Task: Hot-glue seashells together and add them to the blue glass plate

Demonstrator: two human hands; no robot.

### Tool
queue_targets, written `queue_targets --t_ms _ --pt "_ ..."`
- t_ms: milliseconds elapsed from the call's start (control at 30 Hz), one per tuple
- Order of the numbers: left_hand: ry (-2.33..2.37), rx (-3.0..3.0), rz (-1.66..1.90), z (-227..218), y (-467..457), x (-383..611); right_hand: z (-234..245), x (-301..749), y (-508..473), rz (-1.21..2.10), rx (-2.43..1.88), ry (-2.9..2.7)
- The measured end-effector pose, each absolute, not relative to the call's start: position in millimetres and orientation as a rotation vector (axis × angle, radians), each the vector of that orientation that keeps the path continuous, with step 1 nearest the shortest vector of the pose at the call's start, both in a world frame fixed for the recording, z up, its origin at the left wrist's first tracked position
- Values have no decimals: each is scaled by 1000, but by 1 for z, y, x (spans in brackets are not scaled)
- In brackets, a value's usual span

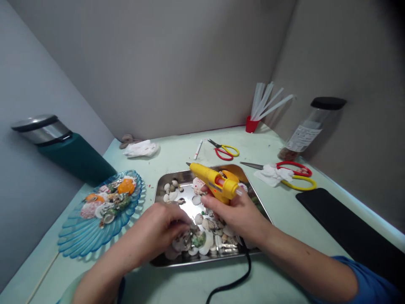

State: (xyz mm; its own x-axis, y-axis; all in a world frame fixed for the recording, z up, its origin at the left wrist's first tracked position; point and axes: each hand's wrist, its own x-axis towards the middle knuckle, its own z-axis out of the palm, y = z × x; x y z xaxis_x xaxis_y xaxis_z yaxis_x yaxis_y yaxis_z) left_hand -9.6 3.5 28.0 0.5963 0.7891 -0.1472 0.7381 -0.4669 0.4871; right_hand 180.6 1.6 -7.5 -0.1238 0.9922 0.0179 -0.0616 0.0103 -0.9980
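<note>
My right hand (243, 213) is wrapped round the handle of a yellow hot glue gun (210, 177), its dark nozzle pointing to the upper left. The gun is above a shallow metal tray (257, 194), and its black cord (236, 285) runs down toward me. My left hand (163, 223) is over the tray's left side, fingers bent together in a pinch. What lies between those fingertips is hidden. Just beside them are a green shell (198, 240) and white shells (207, 242). Small pale shells (172, 190) are scattered farther back in the tray.
To the left, a blue shell-shaped glass plate (91, 238) bears shells, near a teal bottle (76, 158). Behind the tray lie small scissors (224, 151) and a marker (198, 150). Larger scissors (299, 181), a jar (303, 135), a red cup of glue sticks (252, 125) and a black slab (344, 228) are right.
</note>
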Motion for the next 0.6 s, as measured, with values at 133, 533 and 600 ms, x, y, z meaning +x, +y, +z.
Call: queue_targets --t_ms 133,533,600 --pt "1088 2452 -23 32 0 -19 -6 181 2 1304 -1103 -1290" --pt "1358 2758 -224 10 15 -9 -5 181 1 1301 -1136 -1296" --pt "1330 2901 -325 8 21 -3 -4 180 1 1297 -1105 -1281"
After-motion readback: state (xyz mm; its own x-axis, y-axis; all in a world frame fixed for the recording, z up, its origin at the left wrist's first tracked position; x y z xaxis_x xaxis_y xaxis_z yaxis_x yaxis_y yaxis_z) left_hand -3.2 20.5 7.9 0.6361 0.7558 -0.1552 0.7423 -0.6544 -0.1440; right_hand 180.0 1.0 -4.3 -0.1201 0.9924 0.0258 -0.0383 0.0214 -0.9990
